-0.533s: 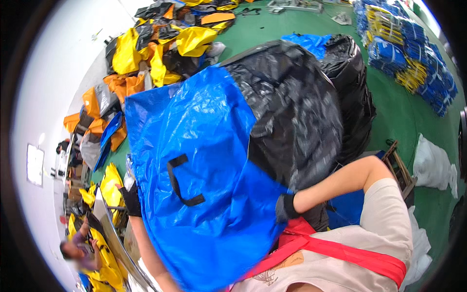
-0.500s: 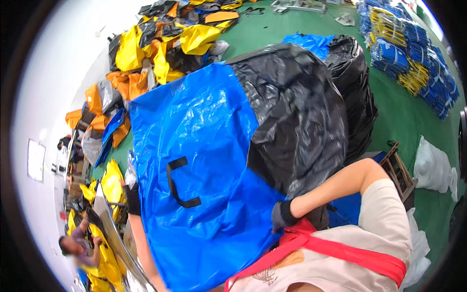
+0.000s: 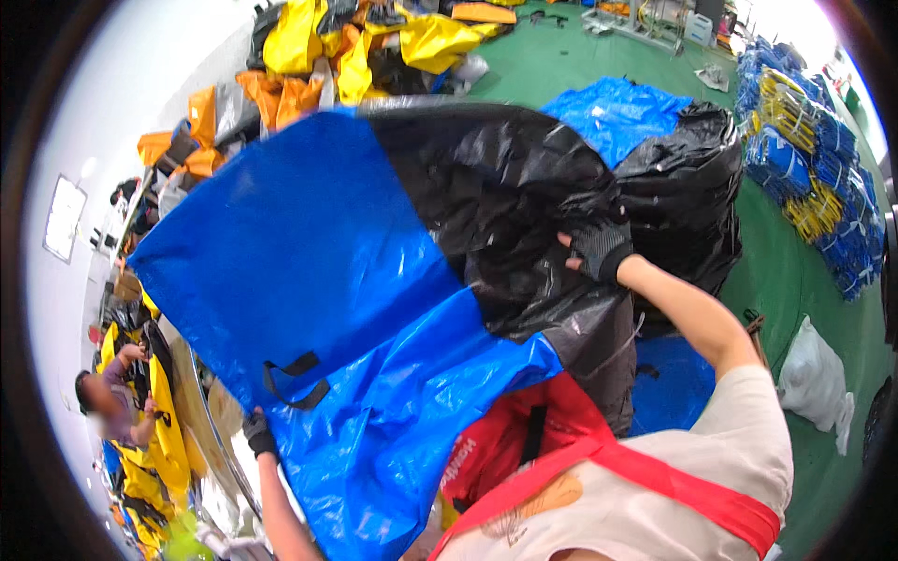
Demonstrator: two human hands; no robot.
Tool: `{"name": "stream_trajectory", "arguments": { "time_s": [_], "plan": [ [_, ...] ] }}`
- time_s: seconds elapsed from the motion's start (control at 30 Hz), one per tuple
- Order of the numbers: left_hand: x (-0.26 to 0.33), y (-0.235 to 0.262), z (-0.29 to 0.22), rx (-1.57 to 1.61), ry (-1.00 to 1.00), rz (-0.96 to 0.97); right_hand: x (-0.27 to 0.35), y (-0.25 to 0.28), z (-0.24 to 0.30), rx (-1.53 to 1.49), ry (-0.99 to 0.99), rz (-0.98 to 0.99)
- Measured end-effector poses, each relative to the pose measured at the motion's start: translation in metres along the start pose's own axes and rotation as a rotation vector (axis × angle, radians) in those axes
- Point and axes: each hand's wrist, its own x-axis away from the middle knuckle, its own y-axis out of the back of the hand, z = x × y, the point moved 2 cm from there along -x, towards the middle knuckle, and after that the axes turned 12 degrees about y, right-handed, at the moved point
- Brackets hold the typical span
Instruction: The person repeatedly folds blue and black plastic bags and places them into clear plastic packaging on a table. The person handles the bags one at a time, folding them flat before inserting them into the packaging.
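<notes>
A large blue tarpaulin bag (image 3: 299, 215) with a black section (image 3: 486, 187) spreads out in front of me. A black strap handle (image 3: 297, 381) is attached to its blue face. My left hand (image 3: 257, 434), in a black fingerless glove, is closed on the blue edge at the lower left. On the black section lies my right hand (image 3: 601, 251), gloved alike, palm down with its fingers stretched out and apart. Creases run through the blue part near my body. Beneath it shows a red apron (image 3: 491, 453).
Behind the bag stands a black-wrapped stack (image 3: 683, 201) with blue sheeting (image 3: 613, 112) on top. Tied blue and yellow bundles (image 3: 809, 173) rise at right, near a white sack (image 3: 812, 369). Yellow and orange covers (image 3: 435, 42) heap up far left. A co-worker (image 3: 117, 397) handles yellow material.
My right hand has moved from the blue near edge up onto the black section. My left hand has gone lower, and the bag has shifted left, its handle with it.
</notes>
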Motion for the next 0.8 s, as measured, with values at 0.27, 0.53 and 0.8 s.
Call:
{"name": "stream_trajectory", "arguments": {
  "time_s": [0.27, 0.53, 0.8],
  "plan": [
    [0.09, -0.091, -0.218, 0.001, -0.376, 0.179, -0.148, 0.159, 0.069, 0.205, 0.313, -0.569],
    [0.284, -0.247, -0.388, -0.312, -1.038, 0.983, -0.35, 0.089, -0.001, 0.31, -0.133, 0.16],
    [0.223, -0.282, -0.36, -0.096, -1.034, 0.48, -0.169, 0.177, 0.061, -0.143, 0.581, -0.523]
  ]
}}
